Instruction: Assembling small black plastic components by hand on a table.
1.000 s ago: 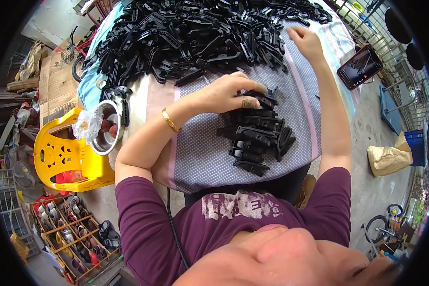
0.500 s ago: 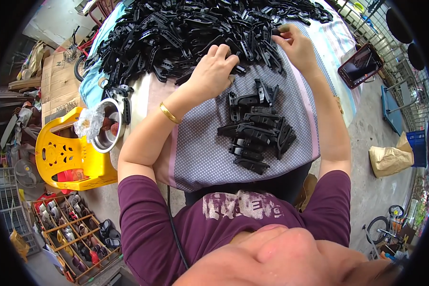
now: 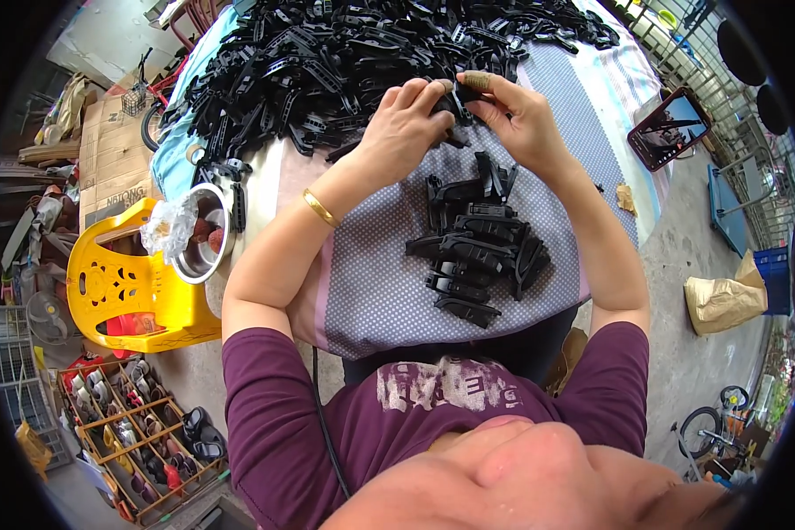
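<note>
My left hand (image 3: 404, 125) is closed on a black plastic part (image 3: 449, 104) at the near edge of a large heap of similar black parts (image 3: 327, 66). My right hand (image 3: 519, 122) meets it from the right, thumb and forefinger bent together beside that part. A tan wrapping covers its forefinger. Whatever lies between the right fingertips is too small to make out. Closer to me, a smaller group of black plastic parts (image 3: 477, 243) lies stacked in rough rows on the dotted grey cloth (image 3: 367, 291).
Left of the table stand a yellow plastic chair (image 3: 115, 283) and a metal bowl (image 3: 205, 261) with reddish round things and a clear bag. A phone (image 3: 670, 130) is propped at the right edge. A shoe rack (image 3: 141, 424) and a brown paper bag (image 3: 724, 300) stand on the floor.
My right hand has come left and slightly toward me, from the heap's right edge to my left hand. My left hand has barely moved. The phone screen has turned brighter.
</note>
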`<state>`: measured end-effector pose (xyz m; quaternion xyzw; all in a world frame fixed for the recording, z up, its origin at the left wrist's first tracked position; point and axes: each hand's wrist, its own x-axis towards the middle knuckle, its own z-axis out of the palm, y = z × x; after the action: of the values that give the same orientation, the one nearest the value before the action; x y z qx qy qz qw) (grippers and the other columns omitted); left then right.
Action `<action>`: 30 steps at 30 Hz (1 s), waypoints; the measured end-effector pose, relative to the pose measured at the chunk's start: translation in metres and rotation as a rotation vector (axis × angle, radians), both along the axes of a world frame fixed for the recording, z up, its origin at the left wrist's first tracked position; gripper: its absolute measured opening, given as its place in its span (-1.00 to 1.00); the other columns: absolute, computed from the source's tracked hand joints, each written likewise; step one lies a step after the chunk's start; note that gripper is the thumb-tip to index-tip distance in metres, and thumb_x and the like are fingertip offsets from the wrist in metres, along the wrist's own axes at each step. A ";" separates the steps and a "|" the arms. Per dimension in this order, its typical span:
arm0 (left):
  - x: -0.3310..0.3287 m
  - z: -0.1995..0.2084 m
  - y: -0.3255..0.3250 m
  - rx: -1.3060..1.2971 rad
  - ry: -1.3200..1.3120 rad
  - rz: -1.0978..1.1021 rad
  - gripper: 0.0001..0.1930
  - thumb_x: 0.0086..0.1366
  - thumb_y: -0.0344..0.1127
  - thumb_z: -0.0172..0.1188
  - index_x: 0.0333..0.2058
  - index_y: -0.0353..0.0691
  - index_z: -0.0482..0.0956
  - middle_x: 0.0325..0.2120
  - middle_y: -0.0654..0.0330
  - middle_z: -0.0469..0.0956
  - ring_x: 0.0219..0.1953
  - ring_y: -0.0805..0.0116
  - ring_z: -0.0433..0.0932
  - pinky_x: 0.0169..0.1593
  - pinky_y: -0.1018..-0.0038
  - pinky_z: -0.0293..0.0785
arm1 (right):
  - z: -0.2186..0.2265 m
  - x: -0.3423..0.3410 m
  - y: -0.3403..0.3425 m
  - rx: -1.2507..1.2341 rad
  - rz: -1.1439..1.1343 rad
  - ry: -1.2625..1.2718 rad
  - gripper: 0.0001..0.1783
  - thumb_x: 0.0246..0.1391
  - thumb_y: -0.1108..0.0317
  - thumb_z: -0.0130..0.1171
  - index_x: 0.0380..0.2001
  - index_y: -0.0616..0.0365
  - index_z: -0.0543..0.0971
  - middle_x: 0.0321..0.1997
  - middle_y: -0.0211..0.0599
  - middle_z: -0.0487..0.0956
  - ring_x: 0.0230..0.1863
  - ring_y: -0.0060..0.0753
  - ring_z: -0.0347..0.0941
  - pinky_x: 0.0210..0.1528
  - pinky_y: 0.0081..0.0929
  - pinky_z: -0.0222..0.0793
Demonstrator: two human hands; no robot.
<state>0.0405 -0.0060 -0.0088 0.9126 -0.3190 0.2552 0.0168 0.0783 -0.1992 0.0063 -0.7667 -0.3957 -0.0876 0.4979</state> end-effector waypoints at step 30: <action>-0.016 0.021 -0.004 -1.217 0.876 -0.140 -0.66 0.15 -0.53 0.12 -0.06 -0.44 0.41 -0.27 0.14 0.55 -0.29 0.46 0.54 -0.14 0.55 0.50 | 0.005 -0.017 0.007 -0.120 -0.123 -0.336 -0.47 -0.20 0.41 0.28 -0.06 0.21 0.45 -0.27 -0.24 0.57 -0.29 -0.35 0.50 -0.19 -0.50 0.40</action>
<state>0.0245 -0.0099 0.0120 0.7379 -0.1429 -0.0016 0.6596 0.0611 -0.1920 0.0117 -0.7925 -0.4300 -0.2209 0.3717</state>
